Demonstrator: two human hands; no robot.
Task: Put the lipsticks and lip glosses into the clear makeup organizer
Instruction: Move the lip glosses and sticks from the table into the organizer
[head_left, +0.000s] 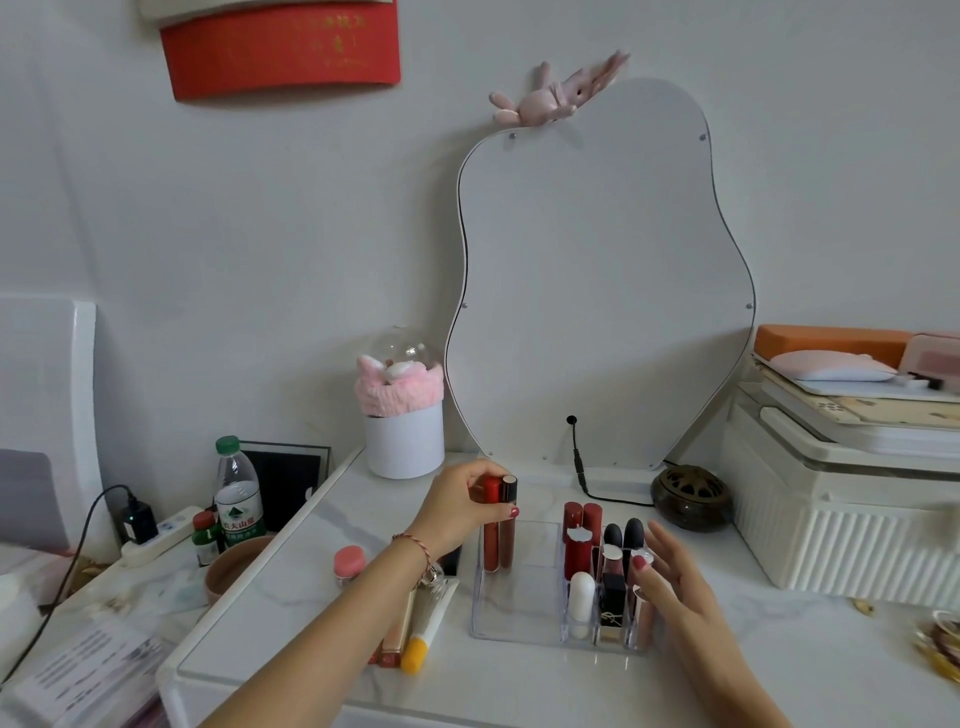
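Nearest us, at seven o'clock on the white marble-look counter (322, 587), lie a yellow-capped white tube (423, 631) and a rose-gold lip gloss tube (396, 636), side by side under our left forearm. Just beyond them stands a small coral-lidded jar (349, 564).

At five o'clock our right hand (680, 582) is released, fingers straight and spread, its fingertips against the right-hand side of the clear acrylic makeup organizer (511, 618). The grip holds nothing.

In the organizer's small right-hand cells we see a white round-topped stick (581, 603), a black square lipstick (614, 600), a pale pink tube (644, 616), then two black-capped lipsticks (623, 535) behind, and two dark red glossy tubes (582, 535) at the back.

Move to eleven o'clock from the organizer's centre: our left hand (462, 506) is grasping a pair of tall red lip glosses (496, 530), one red-capped, one black-capped, pinched near their caps. They stand upright with their lower ends down in the organizer's back-left compartment.

Farther out, at twelve o'clock, the wavy frameless mirror (602, 291) leans on the wall, a black cable (582, 467) at its foot. At one o'clock sits a dark bronze openwork incense burner (691, 496); at eleven, a white cylindrical box (404, 439) topped with a pink fluffy headband (397, 389). Far left stands a green-capped water bottle (236, 493).
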